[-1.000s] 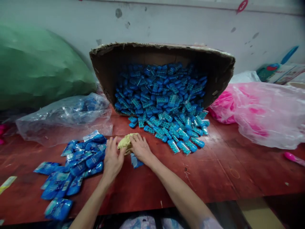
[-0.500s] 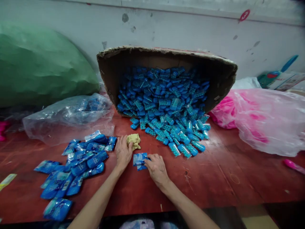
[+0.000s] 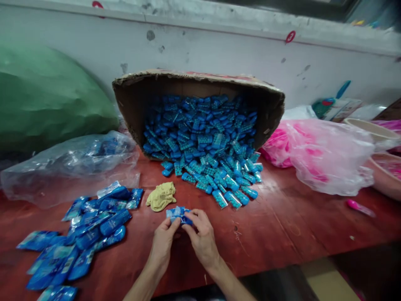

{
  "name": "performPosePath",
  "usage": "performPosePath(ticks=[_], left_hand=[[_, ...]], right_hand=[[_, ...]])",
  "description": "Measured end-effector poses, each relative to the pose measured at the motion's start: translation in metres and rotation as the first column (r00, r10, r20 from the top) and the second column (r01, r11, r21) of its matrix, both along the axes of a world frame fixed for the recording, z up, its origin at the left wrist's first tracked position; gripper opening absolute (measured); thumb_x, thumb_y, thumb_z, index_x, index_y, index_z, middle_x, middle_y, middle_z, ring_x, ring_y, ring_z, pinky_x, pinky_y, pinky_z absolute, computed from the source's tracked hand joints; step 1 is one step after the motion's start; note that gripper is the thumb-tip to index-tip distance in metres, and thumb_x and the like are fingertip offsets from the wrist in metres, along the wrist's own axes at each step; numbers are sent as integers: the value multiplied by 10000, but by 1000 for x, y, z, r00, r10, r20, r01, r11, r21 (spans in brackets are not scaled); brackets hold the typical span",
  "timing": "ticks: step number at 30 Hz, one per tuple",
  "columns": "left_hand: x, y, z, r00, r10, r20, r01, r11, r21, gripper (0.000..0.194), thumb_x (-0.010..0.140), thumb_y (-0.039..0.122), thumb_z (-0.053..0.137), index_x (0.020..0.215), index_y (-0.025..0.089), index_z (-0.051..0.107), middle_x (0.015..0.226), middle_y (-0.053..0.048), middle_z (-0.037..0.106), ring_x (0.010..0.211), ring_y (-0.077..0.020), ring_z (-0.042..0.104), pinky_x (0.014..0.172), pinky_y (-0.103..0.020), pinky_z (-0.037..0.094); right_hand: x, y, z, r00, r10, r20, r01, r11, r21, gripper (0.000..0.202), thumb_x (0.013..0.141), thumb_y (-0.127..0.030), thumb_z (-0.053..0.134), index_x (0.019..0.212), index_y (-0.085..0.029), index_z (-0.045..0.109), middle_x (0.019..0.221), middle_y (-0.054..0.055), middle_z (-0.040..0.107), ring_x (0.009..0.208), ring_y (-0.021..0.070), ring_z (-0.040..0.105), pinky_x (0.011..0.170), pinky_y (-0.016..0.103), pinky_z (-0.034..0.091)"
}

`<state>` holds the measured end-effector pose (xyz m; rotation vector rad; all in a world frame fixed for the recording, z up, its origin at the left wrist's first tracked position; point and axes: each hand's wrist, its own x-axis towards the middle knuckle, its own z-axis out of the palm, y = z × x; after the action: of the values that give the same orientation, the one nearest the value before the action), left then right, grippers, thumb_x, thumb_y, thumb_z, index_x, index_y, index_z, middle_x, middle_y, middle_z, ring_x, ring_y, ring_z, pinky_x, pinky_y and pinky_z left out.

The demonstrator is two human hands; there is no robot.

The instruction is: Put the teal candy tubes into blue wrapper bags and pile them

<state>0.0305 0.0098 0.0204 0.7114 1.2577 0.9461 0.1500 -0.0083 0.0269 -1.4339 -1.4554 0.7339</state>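
Note:
A small blue printed packet (image 3: 179,214) is held between both hands near the table's front edge. My left hand (image 3: 163,242) pinches its left side with thumb and fingers. On the right side, my right hand (image 3: 202,238) grips it in the same way. Just behind the packet lies a crumpled yellow cloth (image 3: 161,196), touched by neither hand. Blue wrapped packets (image 3: 90,225) lie in a loose pile to the left. Behind, a cardboard box (image 3: 125,100) on its side spills many small blue clear-wrapped packs (image 3: 203,142) onto the table.
The red table (image 3: 269,234) runs across the view. A clear plastic bag (image 3: 69,163) and a big green sack (image 3: 53,100) stand at left. On the right are a pink-filled bag (image 3: 326,154), a pink stick (image 3: 360,207) and tubs (image 3: 374,131).
My left hand has left the yellow cloth and now grips the blue packet, which is lifted off the table with my right hand. The camera view has shifted to the right.

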Motion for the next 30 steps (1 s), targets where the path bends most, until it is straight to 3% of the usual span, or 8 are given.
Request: performPosePath(ticks=[3,6,10,15,23,26,30], left_hand=[[0,3,-4,999,21,-31,-22,1000,-23,368,587,418,677,834,146,651,710,-33,670,643,-151,589,584,-243,433],[1,9,-12,998,20,-62,-19,1000,16,380,542,424,704,807,155,665,671,-14,665,609,-144,576,561,-236,426],[4,20,-19,996,-24,-83,30,997,77,369,489,434,730,711,146,668,530,15,620,484,-116,513,495,-225,392],[8,28,-17,993,41,-115,-33,997,72,436,429,486,729,680,137,657,553,5,634,534,-152,546,546,-258,431],[22,22,-7,995,38,87,-35,998,-45,346,506,439,706,651,150,581,483,40,546,432,-113,483,421,-238,408],[23,18,-4,995,19,97,-13,998,-65,357,500,449,709,623,152,553,447,48,515,405,-99,470,393,-218,395],[17,14,0,975,-129,183,153,981,-122,371,503,427,725,653,131,561,501,7,576,432,-101,516,379,-190,383]], right_hand=[[2,10,-8,925,-55,-375,-31,975,-219,325,717,-220,589,1040,-179,585,841,28,592,736,153,547,660,258,449],[3,20,-14,855,-53,-515,-140,934,-327,111,715,-236,564,702,-137,613,570,-34,515,523,98,460,509,204,387],[2,25,-15,911,-80,-405,-29,966,-255,146,721,-199,537,586,-146,548,541,-47,468,533,90,417,514,189,346],[-1,24,-13,972,-75,-221,31,980,-196,203,778,-255,474,595,-171,496,550,-46,444,542,101,408,492,185,323],[-5,22,-16,987,-154,-51,145,978,-152,228,829,-314,402,643,-194,458,604,-28,475,594,121,456,571,210,345],[-3,18,-14,990,-109,-88,91,979,-184,293,853,-344,364,615,-190,436,555,-46,433,537,102,432,503,193,324],[12,16,-2,1000,29,3,-28,980,-199,389,870,-367,356,548,-174,457,486,-61,384,471,81,392,451,184,286]])
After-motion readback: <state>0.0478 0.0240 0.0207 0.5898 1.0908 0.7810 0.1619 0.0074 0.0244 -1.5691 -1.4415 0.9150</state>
